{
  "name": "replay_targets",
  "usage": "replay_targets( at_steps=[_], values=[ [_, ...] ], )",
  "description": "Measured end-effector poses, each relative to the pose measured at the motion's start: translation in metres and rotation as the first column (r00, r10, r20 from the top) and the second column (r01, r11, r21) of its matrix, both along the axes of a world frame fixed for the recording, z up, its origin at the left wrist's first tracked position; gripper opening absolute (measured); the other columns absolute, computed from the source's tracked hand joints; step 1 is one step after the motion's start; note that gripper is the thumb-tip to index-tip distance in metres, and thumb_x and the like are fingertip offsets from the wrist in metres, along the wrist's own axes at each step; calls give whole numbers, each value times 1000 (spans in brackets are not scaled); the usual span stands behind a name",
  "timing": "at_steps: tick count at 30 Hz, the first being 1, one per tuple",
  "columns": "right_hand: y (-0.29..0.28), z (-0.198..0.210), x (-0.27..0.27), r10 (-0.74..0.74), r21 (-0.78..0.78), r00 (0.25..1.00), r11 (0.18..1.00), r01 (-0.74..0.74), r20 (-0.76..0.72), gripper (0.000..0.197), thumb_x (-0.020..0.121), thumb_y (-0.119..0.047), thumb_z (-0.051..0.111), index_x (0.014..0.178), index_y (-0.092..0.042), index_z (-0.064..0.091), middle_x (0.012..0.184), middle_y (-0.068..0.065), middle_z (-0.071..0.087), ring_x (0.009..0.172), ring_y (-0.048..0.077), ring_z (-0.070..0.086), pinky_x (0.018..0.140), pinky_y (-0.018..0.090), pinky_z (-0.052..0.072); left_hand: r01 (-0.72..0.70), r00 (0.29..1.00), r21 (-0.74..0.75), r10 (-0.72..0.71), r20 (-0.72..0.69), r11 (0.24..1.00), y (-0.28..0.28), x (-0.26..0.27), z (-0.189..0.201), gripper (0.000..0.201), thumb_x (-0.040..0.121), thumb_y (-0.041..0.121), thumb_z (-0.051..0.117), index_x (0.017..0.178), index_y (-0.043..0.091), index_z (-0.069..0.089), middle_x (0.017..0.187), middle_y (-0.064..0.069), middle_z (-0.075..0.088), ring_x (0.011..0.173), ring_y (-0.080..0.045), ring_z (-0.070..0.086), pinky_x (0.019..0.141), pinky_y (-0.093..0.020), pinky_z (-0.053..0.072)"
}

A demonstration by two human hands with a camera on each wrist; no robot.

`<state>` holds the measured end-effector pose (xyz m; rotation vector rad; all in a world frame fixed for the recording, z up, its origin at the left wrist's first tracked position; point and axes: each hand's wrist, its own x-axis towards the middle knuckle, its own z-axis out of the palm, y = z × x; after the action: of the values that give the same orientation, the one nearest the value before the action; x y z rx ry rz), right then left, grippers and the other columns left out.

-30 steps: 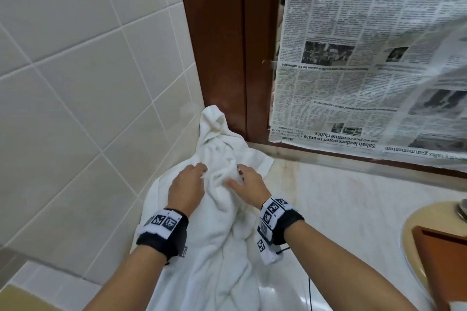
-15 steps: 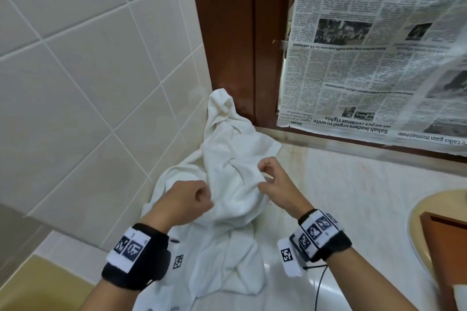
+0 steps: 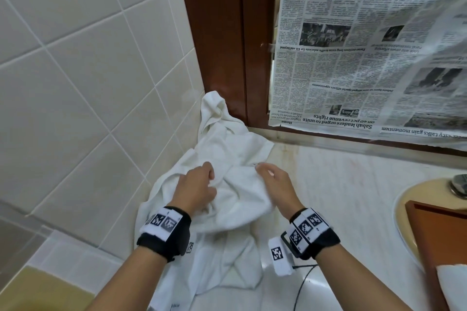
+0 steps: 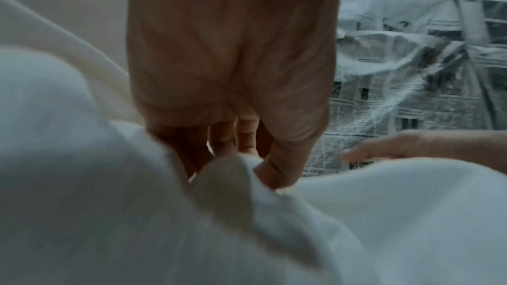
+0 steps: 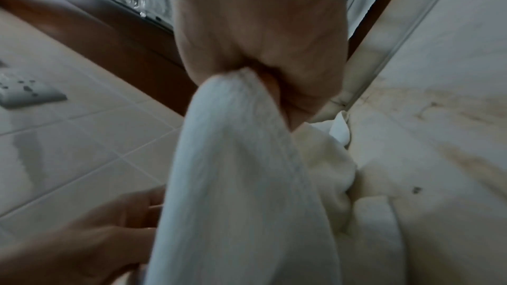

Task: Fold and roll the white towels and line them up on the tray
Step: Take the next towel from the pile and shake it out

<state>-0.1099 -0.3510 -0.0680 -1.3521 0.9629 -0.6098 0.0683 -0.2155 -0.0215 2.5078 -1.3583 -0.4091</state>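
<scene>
Two hands pinching one crumpled white towel, left hand, right hand, heaped on counter.

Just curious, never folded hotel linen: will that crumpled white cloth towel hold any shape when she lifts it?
Probably not: the crumpled white cloth towel sags in soft folds between her left hand and right hand. It likely drapes limply. Its bunching suggests it grips easily rather than slipping.

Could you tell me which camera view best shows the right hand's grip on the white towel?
The right wrist view: the right hand pinches a fold of the white towel up close. Head shows its back; left wrist, only fingertips.
</scene>
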Motion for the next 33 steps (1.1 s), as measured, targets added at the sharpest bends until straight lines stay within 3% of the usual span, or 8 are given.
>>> replay_targets(
  at_steps=[5,9,14,19,22,24,29,33],
  values=[
    [5,-31,-2,180,115,962,981,-159,-204,36,94,-49,58,105,-15,64,93,1,61,79,17,57,65,31,46,27,999,101,-22,-49,994,12,-1,-5,37,84,35,68,110,23,44,87,5,58,85,-18,57,74,-35,48],
    [0,-39,13,162,189,973,973,-130,-163,56,94,-46,61,143,-21,49,144,0,49,128,19,49,102,38,45,-39,999,-174,43,19,984,0,-2,-10,46,90,49,65,120,16,53,112,-2,55,109,-23,52,88,-35,44],
    [-6,-38,28,74,208,989,977,-45,-131,69,88,-39,72,145,-16,42,144,4,44,124,19,47,105,37,42,-84,994,-154,73,-78,984,-21,5,-23,74,87,52,68,145,14,41,143,-14,44,133,-32,41,110,-40,33],
    [-6,-34,21,49,204,997,978,-36,-59,51,85,-9,72,133,-13,54,123,-1,53,105,12,54,87,25,46,-188,947,-198,124,-296,962,-24,4,-18,32,82,36,77,105,23,59,96,2,67,90,-17,64,78,-31,44],
    [-6,-24,4,-15,164,999,986,9,34,28,83,-5,67,106,-20,71,100,1,63,88,15,58,76,24,47,-134,937,-345,5,-350,929,-11,3,-10,22,81,18,77,84,21,56,77,4,64,66,-4,56,65,-26,41],
    [-8,-19,-11,-72,208,988,977,43,138,27,80,-3,64,99,-21,72,95,10,63,85,21,59,74,32,48,-98,910,-372,-69,-410,923,2,4,-2,21,81,12,77,83,20,57,83,0,64,68,-3,54,66,-24,41],
    [-7,-1,-41,-93,401,924,913,-69,371,55,85,17,46,128,-16,55,112,14,67,91,25,64,71,31,54,-87,786,-218,-67,-614,972,37,11,8,39,81,26,76,116,40,66,120,19,65,112,-5,60,99,-31,48],
    [7,12,-59,46,391,922,896,-208,385,62,75,9,52,133,-12,51,123,19,67,102,29,66,76,31,56,-178,732,-184,5,-681,967,49,-8,15,40,90,11,57,111,43,70,116,11,70,105,-11,63,98,-33,51]
  ],
)
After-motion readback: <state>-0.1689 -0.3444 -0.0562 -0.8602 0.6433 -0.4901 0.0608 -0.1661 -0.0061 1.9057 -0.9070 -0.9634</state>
